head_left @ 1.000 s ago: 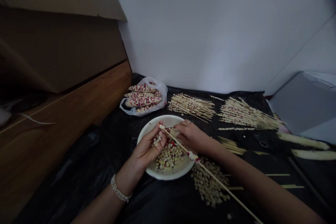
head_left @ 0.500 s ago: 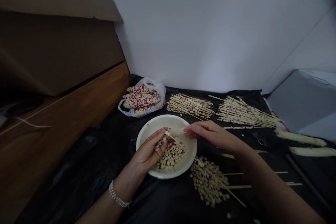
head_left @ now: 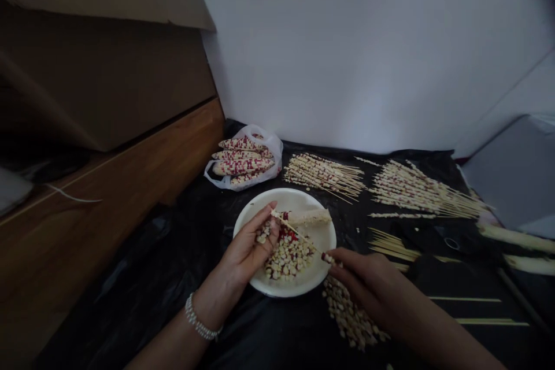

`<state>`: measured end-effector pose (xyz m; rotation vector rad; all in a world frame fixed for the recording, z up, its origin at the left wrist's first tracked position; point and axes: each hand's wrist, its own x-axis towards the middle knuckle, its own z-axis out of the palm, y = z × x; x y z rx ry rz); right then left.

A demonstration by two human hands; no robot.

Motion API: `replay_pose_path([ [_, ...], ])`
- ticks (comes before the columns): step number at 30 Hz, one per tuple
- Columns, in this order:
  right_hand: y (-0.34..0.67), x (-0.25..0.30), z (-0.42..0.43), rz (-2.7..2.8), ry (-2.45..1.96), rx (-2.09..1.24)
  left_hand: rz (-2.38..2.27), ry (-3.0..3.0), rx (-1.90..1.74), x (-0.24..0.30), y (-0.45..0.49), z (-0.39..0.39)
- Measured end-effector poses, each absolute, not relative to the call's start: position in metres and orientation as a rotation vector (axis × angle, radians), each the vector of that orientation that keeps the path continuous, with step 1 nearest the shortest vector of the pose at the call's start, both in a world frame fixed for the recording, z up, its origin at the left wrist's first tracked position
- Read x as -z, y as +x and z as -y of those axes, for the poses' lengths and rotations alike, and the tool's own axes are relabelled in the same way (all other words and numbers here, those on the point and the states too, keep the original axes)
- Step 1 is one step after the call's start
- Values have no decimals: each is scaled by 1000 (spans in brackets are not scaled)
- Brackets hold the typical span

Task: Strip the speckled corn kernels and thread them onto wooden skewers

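Note:
My left hand pinches one end of a thin skewer over the bowl, with loose corn kernels in its curled fingers. The skewer slants down to the right, where dark red and pale kernels are threaded on it. My right hand is closed around that lower end at the bowl's right rim. Below my hands, the white bowl holds loose kernels and a mostly stripped corn cob. A heap of kernels lies partly hidden under my right hand.
A plastic bag with speckled corn cobs stands behind the bowl. Two piles of kernel skewers lie at the back right. Bare sticks and stripped cobs are on the black sheet. Wooden board at left.
My right hand has left the cob, which now rests in the bowl, and moved down to the skewer's lower end. My left hand still holds the skewer. The view has shifted slightly.

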<state>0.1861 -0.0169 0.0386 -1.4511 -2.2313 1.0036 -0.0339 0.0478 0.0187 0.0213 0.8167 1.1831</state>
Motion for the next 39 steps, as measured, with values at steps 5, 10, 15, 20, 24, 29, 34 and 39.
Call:
replay_pose_path([
  [5,174,-39,30,2201,-1401,-913,-816,13,-1210,-19,-31,-46],
  [10,162,-29,22,2142,-1380,-864,-869,151,-1158,-16,-18,-33],
  [15,147,-22,7,2170,-1333,-698,-839,221,-1079,-8,-3,-17],
  [20,147,-23,-5,2263,-1394,-572,-822,125,-1051,-9,-5,-21],
  [24,171,-34,-13,2409,-1522,-519,-819,8,-1045,-18,-16,-33],
  [29,174,-47,-17,2409,-1537,-209,-850,-7,-1109,-20,-19,-37],
  [34,136,-37,-16,2498,-1492,-76,-843,49,-1052,-15,-11,-30],
  [39,138,-28,-16,2439,-1656,-162,-643,96,-969,-10,-26,-36],
])
